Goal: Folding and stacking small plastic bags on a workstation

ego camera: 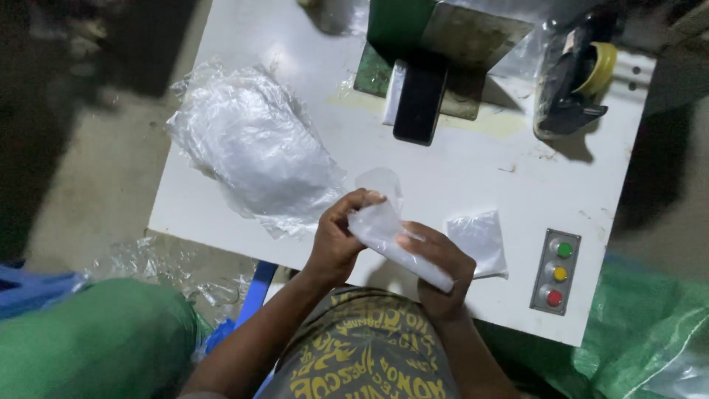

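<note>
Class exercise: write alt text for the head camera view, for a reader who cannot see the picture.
Seen from above, a person's left hand and right hand together hold a small clear plastic pouch over the near edge of a white table. A heap of clear plastic bags lies to the left, another small pouch to the right, beside a three-button panel.

- The heap of plastic bags [255,151] lies on my desk [473,170] toward its left edge.
- The phone [419,103] leans at the far edge.
- The button panel [555,272] sits in the near right corner, a small packet [478,240] just left of it.
</note>
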